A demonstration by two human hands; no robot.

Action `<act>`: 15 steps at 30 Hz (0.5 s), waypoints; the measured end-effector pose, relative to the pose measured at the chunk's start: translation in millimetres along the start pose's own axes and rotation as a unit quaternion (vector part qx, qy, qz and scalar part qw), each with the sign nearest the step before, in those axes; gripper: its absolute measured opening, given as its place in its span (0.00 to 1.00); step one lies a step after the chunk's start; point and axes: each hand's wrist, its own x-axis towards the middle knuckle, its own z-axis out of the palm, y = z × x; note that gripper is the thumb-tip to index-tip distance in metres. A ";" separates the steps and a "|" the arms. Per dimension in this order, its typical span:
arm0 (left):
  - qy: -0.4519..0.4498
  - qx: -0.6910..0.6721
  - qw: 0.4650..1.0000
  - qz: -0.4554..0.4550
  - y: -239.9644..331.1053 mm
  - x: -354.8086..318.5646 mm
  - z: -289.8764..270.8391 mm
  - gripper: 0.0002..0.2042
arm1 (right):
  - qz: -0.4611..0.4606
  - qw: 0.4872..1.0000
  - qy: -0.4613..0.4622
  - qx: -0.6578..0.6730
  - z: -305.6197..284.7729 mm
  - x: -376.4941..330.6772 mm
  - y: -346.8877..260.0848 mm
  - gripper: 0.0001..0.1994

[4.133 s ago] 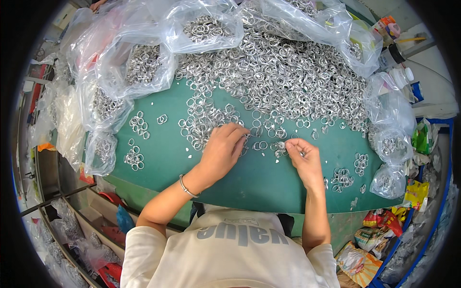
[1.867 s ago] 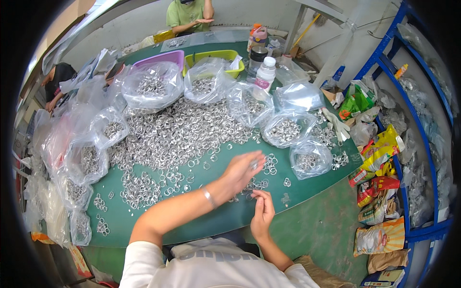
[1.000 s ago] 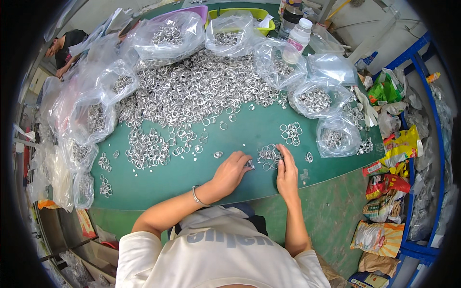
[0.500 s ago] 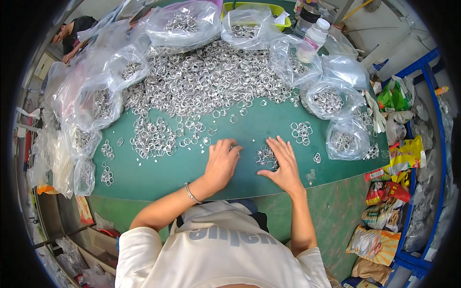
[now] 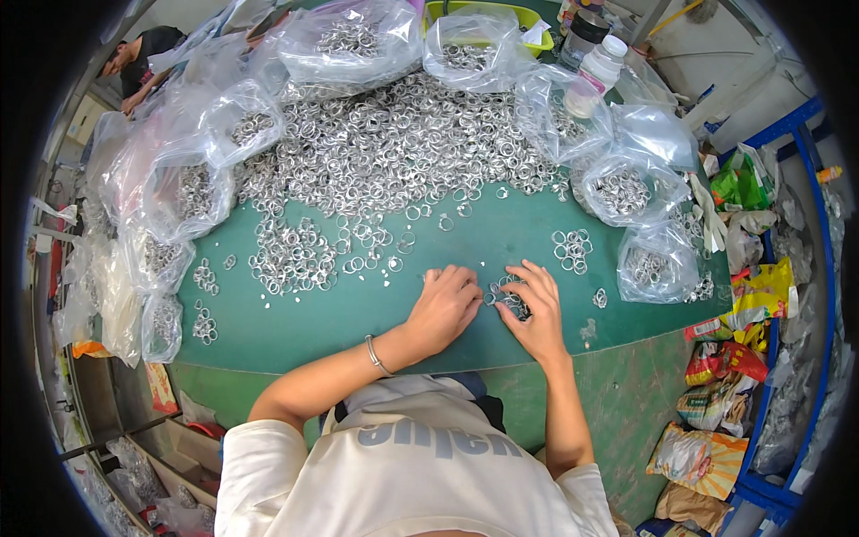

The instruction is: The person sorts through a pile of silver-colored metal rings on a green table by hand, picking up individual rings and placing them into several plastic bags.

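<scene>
A small pile of silver metal rings lies on the green tabletop between my hands. My right hand curves around its right side, with fingers and thumb apart and rings in the gap. Close by on the left, my left hand has its fingers curled together, the tips toward the pile. Whatever those fingertips pinch, if anything, is hidden. Further left sits a larger cluster of rings. A great heap of rings covers the far part of the table.
Clear plastic bags of rings edge the table on both sides and at the back. A white bottle and a yellow-green basket stand behind. Small ring groups lie at right. Another person is at far left.
My left hand has moved right, closer to the small pile. My right hand has drawn its fingers and thumb inward around the rings. The view has shifted slightly.
</scene>
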 end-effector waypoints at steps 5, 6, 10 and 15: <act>0.011 -0.013 1.000 0.023 11.0 12.5 0.2 0.12 | 0.013 0.999 0.017 0.027 -0.9 1.1 -1.9 0.11; -0.001 0.000 0.999 0.032 10.9 13.8 1.0 0.12 | 0.014 0.999 0.018 0.026 -0.6 0.8 -1.8 0.11; -0.033 -0.008 0.999 0.025 -6.2 10.4 7.5 0.12 | 0.019 0.999 0.026 0.022 0.9 0.3 -2.3 0.11; 0.009 -0.181 0.979 -0.097 0.9 19.1 -6.8 0.08 | 0.019 0.999 0.032 0.015 0.7 -0.4 -2.8 0.15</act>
